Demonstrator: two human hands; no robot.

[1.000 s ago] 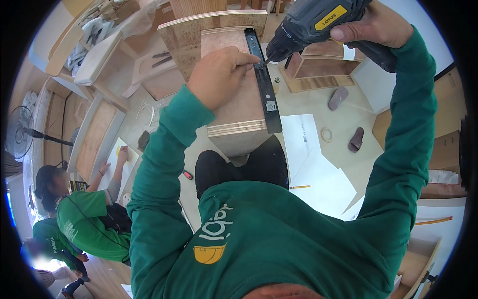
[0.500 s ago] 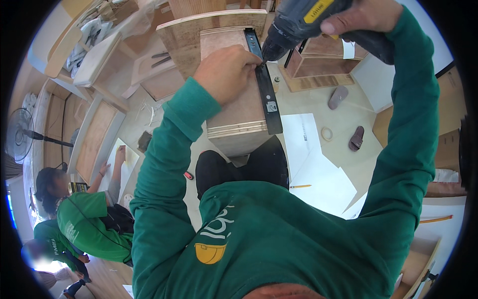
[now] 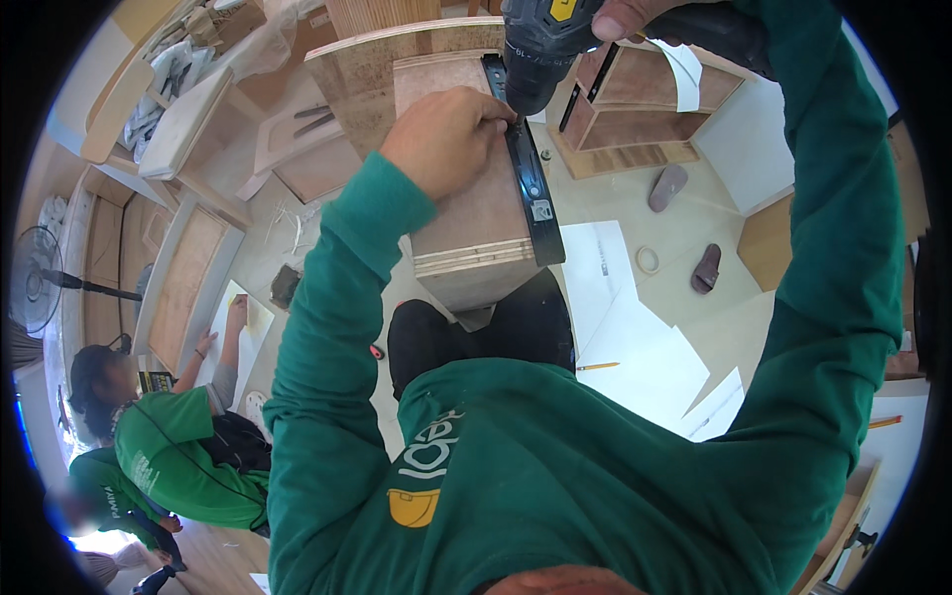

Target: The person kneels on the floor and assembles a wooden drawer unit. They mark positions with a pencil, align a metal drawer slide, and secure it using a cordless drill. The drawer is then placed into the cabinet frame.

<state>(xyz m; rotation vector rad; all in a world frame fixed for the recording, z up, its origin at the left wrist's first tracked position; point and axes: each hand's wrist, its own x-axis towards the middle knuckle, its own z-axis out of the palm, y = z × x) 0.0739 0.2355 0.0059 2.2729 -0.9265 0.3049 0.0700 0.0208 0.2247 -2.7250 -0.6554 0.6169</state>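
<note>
A plywood drawer box (image 3: pixel 461 230) stands in front of me above my knees. Along its right edge lies a black metal drawer slide (image 3: pixel 536 210). The fingertips of my left hand (image 3: pixel 446 141) are pinched together at the slide; whatever is between them is too small to make out. Right there, the nose of a dark cordless drill (image 3: pixel 534 64) points down at the slide. My right hand (image 3: pixel 635 14), partly cut off by the top edge, is closed around the drill. The drill's tip is hidden beside my left fingers.
White paper sheets (image 3: pixel 635 337) with a pencil (image 3: pixel 599 366) lie on the floor at right, near a tape roll (image 3: pixel 648 260) and slippers (image 3: pixel 706 269). A wooden cabinet (image 3: pixel 645 124) stands beyond. Two people in green (image 3: pixel 183 456) work at left, below a fan (image 3: pixel 38 278).
The drill has come down and left over the slide and stands more upright. My right elbow has swung outward. My left hand keeps its place.
</note>
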